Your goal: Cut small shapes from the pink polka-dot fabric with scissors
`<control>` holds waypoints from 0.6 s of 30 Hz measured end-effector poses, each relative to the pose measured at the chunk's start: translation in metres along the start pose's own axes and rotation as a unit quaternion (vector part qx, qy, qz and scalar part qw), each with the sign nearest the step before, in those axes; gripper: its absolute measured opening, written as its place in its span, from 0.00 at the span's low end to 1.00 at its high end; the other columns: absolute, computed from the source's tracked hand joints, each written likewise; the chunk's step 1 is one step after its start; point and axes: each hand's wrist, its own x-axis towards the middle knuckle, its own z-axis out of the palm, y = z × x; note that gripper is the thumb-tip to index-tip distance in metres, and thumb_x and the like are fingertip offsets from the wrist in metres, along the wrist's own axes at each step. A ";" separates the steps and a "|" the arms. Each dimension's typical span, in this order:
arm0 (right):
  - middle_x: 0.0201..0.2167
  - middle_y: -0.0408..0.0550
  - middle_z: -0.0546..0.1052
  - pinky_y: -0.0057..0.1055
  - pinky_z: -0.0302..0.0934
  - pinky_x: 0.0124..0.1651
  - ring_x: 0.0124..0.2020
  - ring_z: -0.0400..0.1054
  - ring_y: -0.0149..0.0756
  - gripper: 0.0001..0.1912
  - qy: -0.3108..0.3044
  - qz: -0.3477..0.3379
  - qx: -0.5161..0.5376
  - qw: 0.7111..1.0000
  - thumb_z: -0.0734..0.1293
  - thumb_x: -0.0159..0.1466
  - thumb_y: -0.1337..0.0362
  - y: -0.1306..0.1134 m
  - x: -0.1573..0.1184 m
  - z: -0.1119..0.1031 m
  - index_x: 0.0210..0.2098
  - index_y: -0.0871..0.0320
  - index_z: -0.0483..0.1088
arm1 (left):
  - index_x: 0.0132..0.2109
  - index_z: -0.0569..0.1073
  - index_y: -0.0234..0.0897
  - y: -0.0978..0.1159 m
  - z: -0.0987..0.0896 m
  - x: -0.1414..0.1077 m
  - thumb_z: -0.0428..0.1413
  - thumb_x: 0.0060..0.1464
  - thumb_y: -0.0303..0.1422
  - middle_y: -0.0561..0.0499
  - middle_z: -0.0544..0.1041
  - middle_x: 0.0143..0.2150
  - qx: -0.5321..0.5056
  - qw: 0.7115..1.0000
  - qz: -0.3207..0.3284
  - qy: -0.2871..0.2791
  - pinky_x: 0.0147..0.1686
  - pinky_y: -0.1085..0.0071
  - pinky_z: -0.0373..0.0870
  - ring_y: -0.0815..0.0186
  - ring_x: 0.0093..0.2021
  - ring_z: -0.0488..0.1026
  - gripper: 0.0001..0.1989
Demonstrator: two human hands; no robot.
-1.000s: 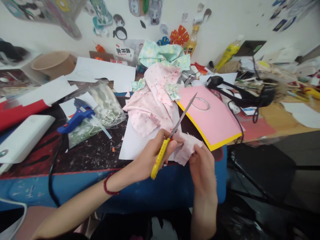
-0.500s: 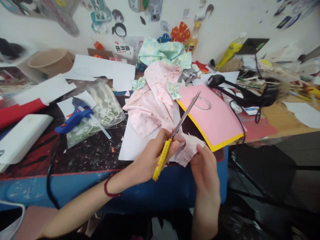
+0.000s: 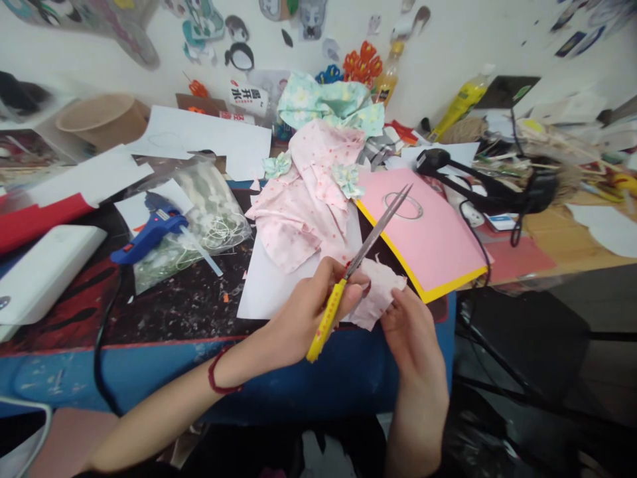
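Observation:
My left hand (image 3: 303, 318) is closed round yellow-handled scissors (image 3: 328, 318), whose blades point up and to the right over a pink sheet. Its fingertips also touch the left side of a small pink cloth piece (image 3: 377, 299) with a frayed edge. On the right side, my right hand (image 3: 413, 325) pinches that same piece between thumb and fingers. Beyond the hands, a larger pink dotted cloth (image 3: 293, 219) lies crumpled on white paper (image 3: 263, 285), with small green fabric flowers (image 3: 347, 179) on it.
A blue glue gun (image 3: 149, 232) and a plastic bag (image 3: 213, 219) lie at the left, near a white box-shaped device (image 3: 50, 272). To the right are a yellow-edged pink sheet (image 3: 432, 245) and a black cabled tool (image 3: 478, 186). Green cloth (image 3: 328, 103) lies at the back.
The scissors and the small cloth piece have shifted slightly right in view. My right hand has turned a little and its wrist sits farther right. Both hands keep their hold.

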 end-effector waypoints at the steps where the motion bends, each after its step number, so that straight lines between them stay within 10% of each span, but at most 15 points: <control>1: 0.44 0.48 0.83 0.30 0.72 0.39 0.37 0.78 0.35 0.17 0.003 -0.001 -0.002 1.000 0.75 0.59 0.59 0.000 0.000 0.001 0.47 0.53 0.79 | 0.46 0.61 0.38 0.000 -0.001 -0.001 0.47 0.69 0.48 0.51 0.74 0.39 0.007 1.000 -0.004 0.000 0.32 0.72 0.65 0.73 0.29 0.65 0.16; 12: 0.58 0.51 0.78 0.42 0.73 0.53 0.53 0.76 0.46 0.28 -0.039 -0.046 -0.097 0.993 0.74 0.60 0.51 -0.009 0.005 0.005 0.57 0.51 0.73 | 0.48 0.62 0.43 -0.034 -0.046 -0.016 0.52 0.66 0.47 0.53 0.77 0.40 0.096 0.973 0.081 0.193 0.28 0.71 0.61 0.71 0.26 0.65 0.14; 18: 0.47 0.49 0.81 0.44 0.70 0.51 0.48 0.76 0.45 0.31 -0.107 -0.046 -0.224 0.968 0.73 0.60 0.50 -0.040 0.030 0.015 0.61 0.46 0.68 | 0.47 0.62 0.42 -0.034 -0.064 -0.019 0.49 0.67 0.45 0.51 0.77 0.40 0.153 0.973 0.048 0.167 0.29 0.71 0.64 0.70 0.27 0.67 0.12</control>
